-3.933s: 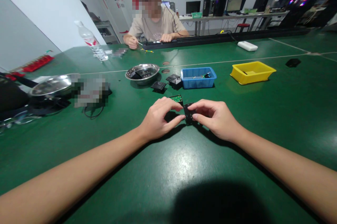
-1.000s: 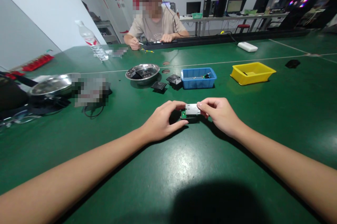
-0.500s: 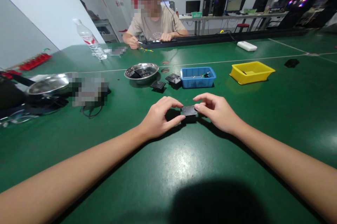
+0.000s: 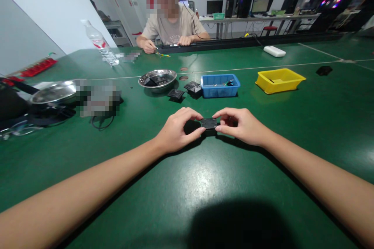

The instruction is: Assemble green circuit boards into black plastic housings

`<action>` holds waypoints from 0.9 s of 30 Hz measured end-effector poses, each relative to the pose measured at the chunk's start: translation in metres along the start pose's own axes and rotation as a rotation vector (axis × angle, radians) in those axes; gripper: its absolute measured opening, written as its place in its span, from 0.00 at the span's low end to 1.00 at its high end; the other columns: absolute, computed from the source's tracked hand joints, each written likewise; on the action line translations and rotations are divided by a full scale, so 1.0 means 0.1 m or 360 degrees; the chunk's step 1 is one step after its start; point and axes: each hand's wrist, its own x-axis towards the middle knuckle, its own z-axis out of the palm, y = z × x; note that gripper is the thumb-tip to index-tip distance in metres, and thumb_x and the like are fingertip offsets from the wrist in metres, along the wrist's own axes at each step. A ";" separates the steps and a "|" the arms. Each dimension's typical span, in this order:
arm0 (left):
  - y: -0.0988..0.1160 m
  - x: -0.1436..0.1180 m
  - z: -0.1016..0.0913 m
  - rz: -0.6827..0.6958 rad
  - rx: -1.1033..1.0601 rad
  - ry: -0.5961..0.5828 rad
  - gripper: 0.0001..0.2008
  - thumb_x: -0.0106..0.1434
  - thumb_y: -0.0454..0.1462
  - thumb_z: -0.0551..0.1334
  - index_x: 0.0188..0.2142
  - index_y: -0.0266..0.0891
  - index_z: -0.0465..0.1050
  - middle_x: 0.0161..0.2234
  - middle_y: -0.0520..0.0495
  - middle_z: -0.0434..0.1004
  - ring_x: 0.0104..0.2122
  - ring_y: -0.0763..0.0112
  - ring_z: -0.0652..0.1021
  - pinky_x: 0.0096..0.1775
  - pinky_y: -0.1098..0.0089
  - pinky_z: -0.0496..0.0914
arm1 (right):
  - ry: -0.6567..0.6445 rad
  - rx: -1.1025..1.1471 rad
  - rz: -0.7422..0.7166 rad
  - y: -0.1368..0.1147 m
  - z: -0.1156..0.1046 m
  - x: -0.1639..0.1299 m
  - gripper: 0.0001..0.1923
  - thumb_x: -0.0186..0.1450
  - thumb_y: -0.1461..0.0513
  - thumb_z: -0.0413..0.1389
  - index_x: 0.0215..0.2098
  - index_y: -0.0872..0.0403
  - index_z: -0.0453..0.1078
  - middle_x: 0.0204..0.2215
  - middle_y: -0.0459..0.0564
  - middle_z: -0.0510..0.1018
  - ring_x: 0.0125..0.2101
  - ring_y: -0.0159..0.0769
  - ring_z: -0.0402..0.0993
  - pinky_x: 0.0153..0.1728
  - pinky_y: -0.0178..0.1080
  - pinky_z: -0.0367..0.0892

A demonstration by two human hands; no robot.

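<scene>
A small black rectangular plastic box (image 4: pixel 209 124) is held low over the green table (image 4: pixel 187 186), between my two hands. My left hand (image 4: pixel 179 130) grips its left end, forefinger at the far corner and thumb at the near one. On the other end, my right hand (image 4: pixel 241 126) pinches in the same way with thumb and forefinger. Beyond the hands lie two black square plastic parts, one (image 4: pixel 176 95) nearer me and one (image 4: pixel 193 89) against the blue bin (image 4: pixel 220 92). Whether the box touches the table I cannot tell.
A steel bowl (image 4: pixel 157 87) holding black parts stands behind, left of the blue bin. A yellow bin (image 4: pixel 279 85) is to the right. Steel dish (image 4: pixel 55 93), cables and a water bottle (image 4: pixel 101 42) are at left. Across the table sits a person (image 4: pixel 172 27) with hands at work.
My right thumb has come off the top of the box to its near right corner, and the forefinger has closed onto the far corner. My left hand has stayed in place.
</scene>
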 end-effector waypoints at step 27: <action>0.01 -0.01 0.00 -0.0002 -0.0028 0.0016 0.11 0.65 0.42 0.64 0.44 0.39 0.72 0.40 0.44 0.80 0.40 0.64 0.79 0.45 0.64 0.74 | 0.0003 -0.0153 -0.0098 0.01 0.00 0.00 0.14 0.63 0.58 0.62 0.46 0.54 0.76 0.26 0.43 0.76 0.24 0.29 0.68 0.30 0.34 0.64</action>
